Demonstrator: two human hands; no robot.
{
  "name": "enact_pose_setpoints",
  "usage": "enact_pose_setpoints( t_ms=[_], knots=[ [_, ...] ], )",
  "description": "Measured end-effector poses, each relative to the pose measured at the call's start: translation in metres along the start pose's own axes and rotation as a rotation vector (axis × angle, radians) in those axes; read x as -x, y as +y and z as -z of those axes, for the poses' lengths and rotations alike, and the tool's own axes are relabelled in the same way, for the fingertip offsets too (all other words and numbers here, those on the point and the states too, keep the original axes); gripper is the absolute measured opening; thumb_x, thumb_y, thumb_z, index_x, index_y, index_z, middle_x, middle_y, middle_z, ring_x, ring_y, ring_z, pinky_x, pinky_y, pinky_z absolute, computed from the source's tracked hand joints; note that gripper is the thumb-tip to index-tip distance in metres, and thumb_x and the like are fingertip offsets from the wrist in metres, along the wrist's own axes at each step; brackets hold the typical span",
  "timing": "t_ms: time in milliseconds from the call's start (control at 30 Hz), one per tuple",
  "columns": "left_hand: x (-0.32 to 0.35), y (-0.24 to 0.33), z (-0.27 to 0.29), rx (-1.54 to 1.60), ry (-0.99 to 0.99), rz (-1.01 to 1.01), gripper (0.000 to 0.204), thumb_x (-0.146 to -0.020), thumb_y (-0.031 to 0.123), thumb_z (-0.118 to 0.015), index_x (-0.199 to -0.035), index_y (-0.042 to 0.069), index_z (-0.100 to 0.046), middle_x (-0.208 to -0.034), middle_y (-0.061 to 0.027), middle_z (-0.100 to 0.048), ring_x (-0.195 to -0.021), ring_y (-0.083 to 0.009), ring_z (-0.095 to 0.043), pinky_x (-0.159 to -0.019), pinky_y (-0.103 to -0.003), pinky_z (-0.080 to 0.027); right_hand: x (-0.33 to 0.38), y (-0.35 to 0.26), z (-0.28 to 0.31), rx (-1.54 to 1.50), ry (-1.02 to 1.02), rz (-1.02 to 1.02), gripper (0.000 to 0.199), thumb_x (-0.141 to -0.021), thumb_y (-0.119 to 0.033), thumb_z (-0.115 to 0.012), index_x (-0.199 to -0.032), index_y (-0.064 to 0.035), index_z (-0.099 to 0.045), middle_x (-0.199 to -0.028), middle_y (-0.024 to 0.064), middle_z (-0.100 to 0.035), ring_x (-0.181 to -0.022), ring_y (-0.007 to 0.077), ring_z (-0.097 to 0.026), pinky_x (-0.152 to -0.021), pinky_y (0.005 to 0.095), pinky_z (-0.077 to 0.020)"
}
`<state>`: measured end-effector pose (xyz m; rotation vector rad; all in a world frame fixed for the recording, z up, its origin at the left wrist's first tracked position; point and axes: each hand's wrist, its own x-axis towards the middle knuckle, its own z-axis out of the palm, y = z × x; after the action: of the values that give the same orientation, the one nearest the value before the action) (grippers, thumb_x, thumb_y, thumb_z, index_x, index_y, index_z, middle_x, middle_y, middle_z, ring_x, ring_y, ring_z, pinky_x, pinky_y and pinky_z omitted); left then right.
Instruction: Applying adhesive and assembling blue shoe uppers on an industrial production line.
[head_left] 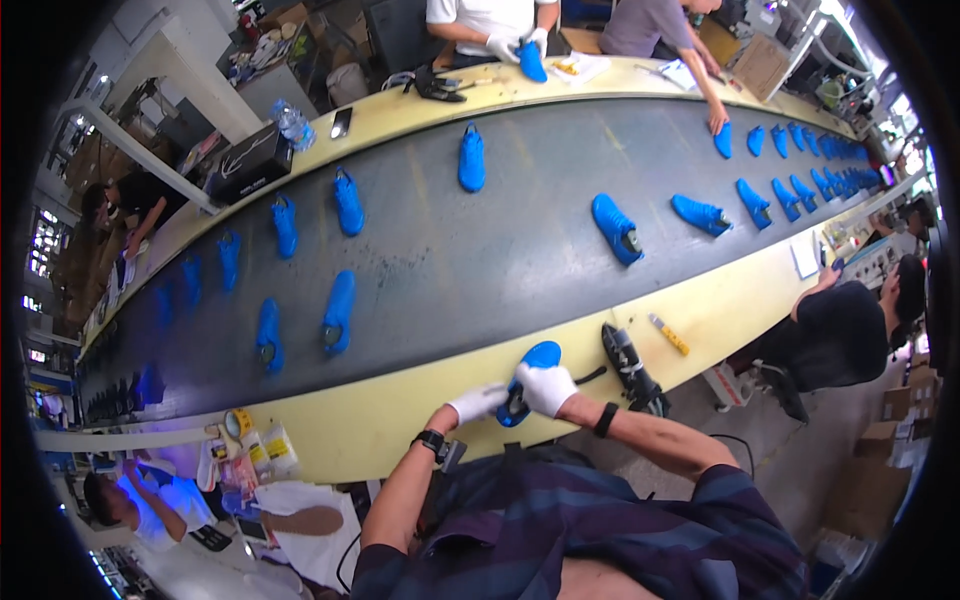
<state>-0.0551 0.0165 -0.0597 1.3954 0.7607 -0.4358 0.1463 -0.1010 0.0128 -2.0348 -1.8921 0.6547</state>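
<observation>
The blue shoe [541, 355], at five o'clock in our view, seems light and flexible, best held midway, where our right hand [547, 388] grips it; whether our left hand [480, 402], at its nine o'clock, also holds, we cannot tell.

Layout as I view it from the head camera: the belt [430, 270] spans left to right, between a near ledge [390, 410] and a far ledge [400, 108]. Shoes [471, 165] lie on the belt in roughly two rows. Over the near ledge I find one held shoe [543, 354], the right hand [547, 390] upon it, the left hand [478, 403] at its left. Right of these lie a tool [630, 362], then a second tool [668, 334]; far left, a tape roll [238, 423]. On the far ledge, left to right: box [250, 165], bottles [293, 125], phone [341, 122].
</observation>
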Motion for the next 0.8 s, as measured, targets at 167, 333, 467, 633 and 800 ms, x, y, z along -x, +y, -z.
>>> enact_pose_setpoints(
  t_ms=[167, 333, 467, 633, 800],
  knots=[
    [0.034, 0.033, -0.025, 1.092, -0.179, -0.019, 0.076, -0.106, 0.067, -0.042, -0.152, 0.008, -0.051, -0.142, -0.0162, -0.064, -0.117, -0.0325, -0.068, -0.096, -0.052, -0.058, 0.008, -0.028, 0.043, -0.252, -0.037, -0.138, 0.017, -0.092, -0.009, -0.059, -0.109, -0.0094, -0.062, -0.094, 0.0222, -0.073, -0.089, 0.0452, -0.071, -0.078, 0.0526, -0.0570],
    [0.027, 0.036, -0.038, 1.248, -0.178, -0.191, 0.063, -0.106, 0.060, -0.045, -0.142, 0.010, -0.059, -0.119, -0.0144, -0.071, -0.093, -0.0334, -0.072, -0.071, -0.045, -0.061, 0.025, -0.012, 0.046, -0.360, 0.169, -0.046, 0.024, -0.095, -0.011, -0.066, -0.118, -0.0097, -0.066, -0.095, 0.0195, -0.074, -0.088, 0.0409, -0.074, -0.078, 0.0471, -0.0591],
    [0.028, 0.058, -0.033, 1.418, -0.169, 0.034, 0.052, -0.106, 0.054, -0.048, -0.139, 0.016, -0.061, -0.119, -0.0124, -0.070, -0.095, -0.0295, -0.069, -0.068, -0.038, -0.058, 0.042, 0.086, 0.060, 0.136, 0.579, -0.216, 0.023, -0.088, -0.004, -0.066, -0.110, -0.0043, -0.069, -0.094, 0.0198, -0.071, -0.092, 0.0395, -0.070, -0.080, 0.0473, -0.0560],
    [0.020, 0.071, -0.038, 1.494, -0.132, 0.149, 0.052, -0.107, 0.056, -0.045, -0.135, 0.016, -0.062, -0.117, -0.0126, -0.069, -0.093, -0.0313, -0.067, -0.063, -0.037, -0.056, 0.069, 0.161, 0.033, 0.289, 0.587, -0.552, 0.042, -0.089, -0.026, -0.078, -0.122, -0.0041, -0.064, -0.104, 0.0211, -0.072, -0.099, 0.0415, -0.068, -0.085, 0.0466, -0.0545],
    [0.016, 0.097, -0.052, 1.537, -0.135, 0.193, 0.052, -0.107, 0.059, -0.040, -0.126, 0.017, -0.065, -0.103, -0.0103, -0.072, -0.085, -0.0315, -0.068, -0.059, -0.039, -0.054, 0.076, 0.164, 0.035, -0.180, 0.175, -0.589, 0.040, -0.091, -0.038, -0.077, -0.113, -0.0059, -0.069, -0.099, 0.0210, -0.075, -0.092, 0.0400, -0.072, -0.084, 0.0454, -0.0566]
  ],
)
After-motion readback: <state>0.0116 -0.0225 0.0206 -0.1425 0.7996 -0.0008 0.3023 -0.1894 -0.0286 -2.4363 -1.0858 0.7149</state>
